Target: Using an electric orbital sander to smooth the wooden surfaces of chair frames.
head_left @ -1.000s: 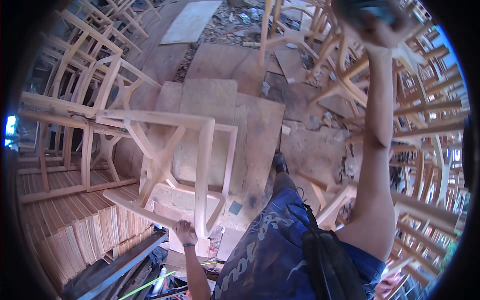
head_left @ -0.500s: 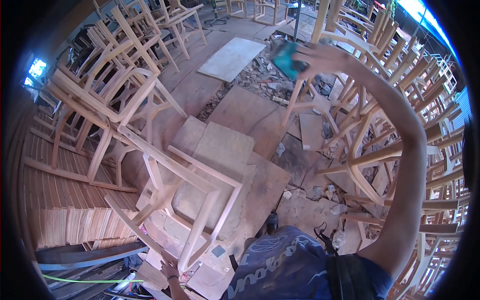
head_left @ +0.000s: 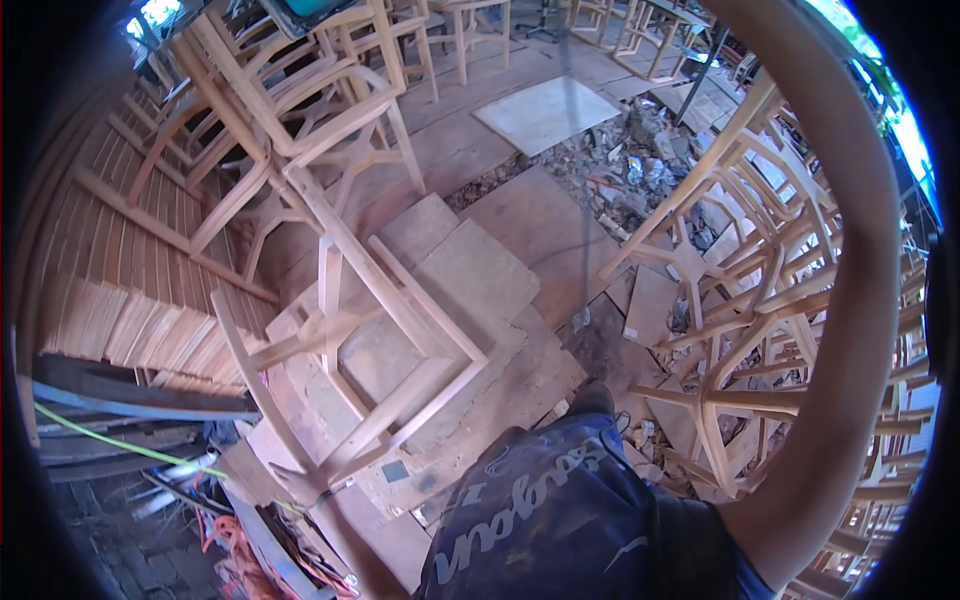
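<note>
Pale bare-wood chair frame with X-shaped brace (head_left: 372, 272) sits tilted over the near-left part of the floor, above the left edge of the brown plywood sheets (head_left: 530, 375). Left hand (head_left: 303, 478) is at the frame's near corner, touching the rail; blurred, so can't tell if its fingers are clamped or just resting. Right arm (head_left: 868, 250) arcs up and out past the top edge; right hand and fingers out of view. Teal, dark-rimmed object (head_left: 312, 5) is cut off at top left, above stacked pale wooden chair frames (head_left: 345, 125).
</note>
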A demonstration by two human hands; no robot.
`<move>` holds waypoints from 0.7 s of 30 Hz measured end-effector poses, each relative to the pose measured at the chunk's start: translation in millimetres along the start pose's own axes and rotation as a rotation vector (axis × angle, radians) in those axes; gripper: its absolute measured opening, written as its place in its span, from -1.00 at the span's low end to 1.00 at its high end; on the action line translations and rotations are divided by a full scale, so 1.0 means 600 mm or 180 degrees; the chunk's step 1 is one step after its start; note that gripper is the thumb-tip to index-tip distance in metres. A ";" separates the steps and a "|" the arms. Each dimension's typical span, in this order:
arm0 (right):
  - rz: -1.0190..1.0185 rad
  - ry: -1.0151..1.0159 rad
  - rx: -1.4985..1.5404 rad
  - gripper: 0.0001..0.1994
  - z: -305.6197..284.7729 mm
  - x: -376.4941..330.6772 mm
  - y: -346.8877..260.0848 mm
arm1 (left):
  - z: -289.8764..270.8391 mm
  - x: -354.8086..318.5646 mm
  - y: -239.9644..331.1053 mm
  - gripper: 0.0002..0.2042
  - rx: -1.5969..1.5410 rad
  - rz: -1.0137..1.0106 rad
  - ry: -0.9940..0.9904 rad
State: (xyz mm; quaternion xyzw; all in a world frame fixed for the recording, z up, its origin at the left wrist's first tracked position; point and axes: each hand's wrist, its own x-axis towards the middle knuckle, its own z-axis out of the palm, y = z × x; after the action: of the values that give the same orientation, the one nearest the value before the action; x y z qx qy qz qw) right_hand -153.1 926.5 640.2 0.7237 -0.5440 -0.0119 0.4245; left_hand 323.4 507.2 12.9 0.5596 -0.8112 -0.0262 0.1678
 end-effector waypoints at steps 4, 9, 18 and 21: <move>-0.1416 -0.0043 -0.0349 -0.55 -0.007 -0.072 -0.017 | -0.093 -0.222 0.437 -0.14 -0.2874 0.1394 0.0468; 0.1086 -0.2139 0.1190 -0.50 -0.008 -0.138 -0.036 | 0.015 -0.456 0.917 0.23 -0.3805 0.2305 -0.1257; 0.0612 -0.0818 0.2974 -0.60 -0.067 -0.540 0.098 | 0.082 -0.610 1.265 0.14 -0.3660 -0.0544 -0.1199; -0.0241 -0.0231 0.2798 -0.35 -0.050 -0.608 0.117 | 0.071 -0.642 1.228 -0.12 -0.4141 -0.0052 -0.1207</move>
State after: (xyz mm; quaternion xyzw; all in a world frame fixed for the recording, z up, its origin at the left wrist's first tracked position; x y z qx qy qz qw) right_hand -342.5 1232.2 541.2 0.8539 -0.4851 0.1797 0.0563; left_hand -229.5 1128.5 49.2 0.3365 -0.6414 -0.6080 0.3250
